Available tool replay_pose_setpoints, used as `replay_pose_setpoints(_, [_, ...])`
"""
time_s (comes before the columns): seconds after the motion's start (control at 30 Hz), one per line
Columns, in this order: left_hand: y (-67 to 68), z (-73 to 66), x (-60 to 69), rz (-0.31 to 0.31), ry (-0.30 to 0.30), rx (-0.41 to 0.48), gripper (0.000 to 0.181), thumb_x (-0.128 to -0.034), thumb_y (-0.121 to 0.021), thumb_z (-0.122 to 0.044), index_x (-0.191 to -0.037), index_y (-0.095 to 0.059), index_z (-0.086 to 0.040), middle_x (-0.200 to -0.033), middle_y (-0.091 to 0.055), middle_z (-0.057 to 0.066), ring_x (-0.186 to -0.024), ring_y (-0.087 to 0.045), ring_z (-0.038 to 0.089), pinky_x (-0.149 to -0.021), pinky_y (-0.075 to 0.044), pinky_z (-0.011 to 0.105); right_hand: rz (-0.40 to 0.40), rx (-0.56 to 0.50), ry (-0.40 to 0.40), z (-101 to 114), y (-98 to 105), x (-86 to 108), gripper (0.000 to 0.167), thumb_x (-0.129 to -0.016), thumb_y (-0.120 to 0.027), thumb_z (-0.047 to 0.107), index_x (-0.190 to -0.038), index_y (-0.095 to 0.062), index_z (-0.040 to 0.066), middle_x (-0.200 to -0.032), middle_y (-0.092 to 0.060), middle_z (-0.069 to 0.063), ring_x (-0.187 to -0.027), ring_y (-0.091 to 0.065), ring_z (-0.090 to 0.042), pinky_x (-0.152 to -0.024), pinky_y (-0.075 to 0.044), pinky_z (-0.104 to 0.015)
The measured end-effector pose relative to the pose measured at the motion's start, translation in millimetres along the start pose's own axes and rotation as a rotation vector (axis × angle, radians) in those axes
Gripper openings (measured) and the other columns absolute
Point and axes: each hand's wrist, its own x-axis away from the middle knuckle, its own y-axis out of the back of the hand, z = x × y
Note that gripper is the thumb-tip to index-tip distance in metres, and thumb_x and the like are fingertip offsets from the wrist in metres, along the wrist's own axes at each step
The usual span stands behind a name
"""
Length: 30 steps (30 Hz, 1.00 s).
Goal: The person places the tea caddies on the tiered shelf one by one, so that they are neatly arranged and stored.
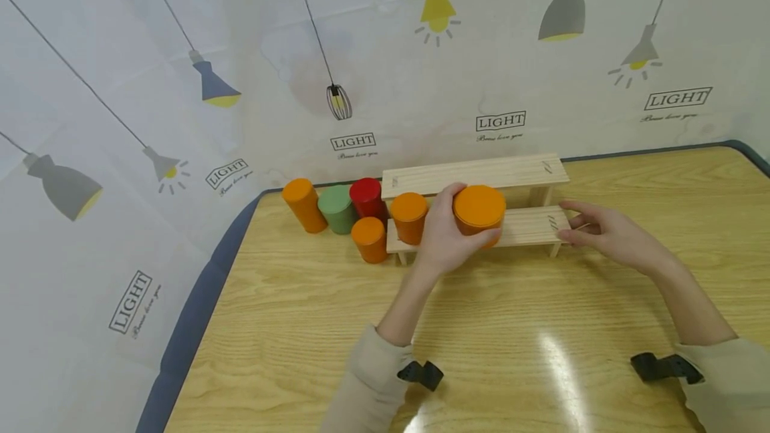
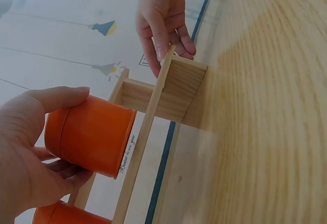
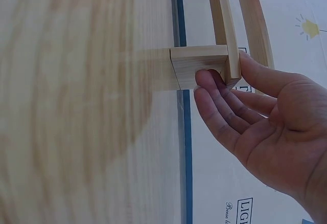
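My left hand [image 1: 446,238] grips a large orange tin [image 1: 479,206], thumb on one side and fingers on the other. In the left wrist view a narrow gap shows between this tin [image 2: 94,134] and the lower board of a two-step wooden shelf [image 1: 526,224]. On that board, just left of my left hand, stands another orange tin [image 1: 410,218]. At the shelf's right end my right hand [image 1: 613,236] pinches the lower step. The right wrist view has the thumb of this hand [image 3: 276,116] on the board's edge and the fingers curled beneath, by the end support.
Left of the shelf stand a tall orange tin [image 1: 304,206], a green tin [image 1: 338,210], a red tin [image 1: 367,199] and a small orange tin [image 1: 369,240]. The higher step [image 1: 472,176] runs along the back, close to the wall covering [image 1: 409,99] with printed lamps.
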Motion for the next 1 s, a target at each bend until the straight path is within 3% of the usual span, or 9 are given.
replay_pose_setpoints(0.43, [-9.7,0.2,0.0,-0.032,0.070,-0.040,0.080,-0.0789,-0.087,-0.027,-0.144,-0.044,-0.010,-0.133,-0.052,0.009,-0.115,-0.054,0.021,-0.097,-0.049,0.038,-0.005,0.020,-0.007,1.9,-0.3,0.0,0.067,-0.103,-0.061,0.023,-0.155,-0.029,-0.005,-0.123,-0.060,-0.023,-0.104,-0.062,-0.023,-0.079,-0.055,-0.031])
replay_pose_setpoints(0.67, [-12.4,-2.4,-1.2,-0.019,0.123,-0.048,0.081,-0.0808,-0.086,-0.031,-0.146,-0.042,-0.013,-0.136,-0.046,0.010,-0.117,-0.052,0.023,-0.098,-0.049,0.041,0.003,0.003,-0.007,3.1,0.1,0.7,0.067,-0.103,-0.060,0.023,-0.154,-0.029,-0.007,-0.121,-0.061,-0.023,-0.099,-0.064,-0.018,-0.079,-0.056,-0.033])
replay_pose_setpoints(1.0, [-15.3,-3.3,-3.0,-0.042,0.138,-0.062,0.084,-0.0798,-0.087,-0.035,-0.147,-0.042,-0.016,-0.134,-0.042,0.010,-0.117,-0.049,0.023,-0.099,-0.048,0.043,0.001,0.001,-0.009,3.2,0.0,-0.1,0.067,-0.103,-0.061,0.023,-0.154,-0.029,-0.007,-0.120,-0.061,-0.023,-0.099,-0.065,-0.019,-0.079,-0.056,-0.032])
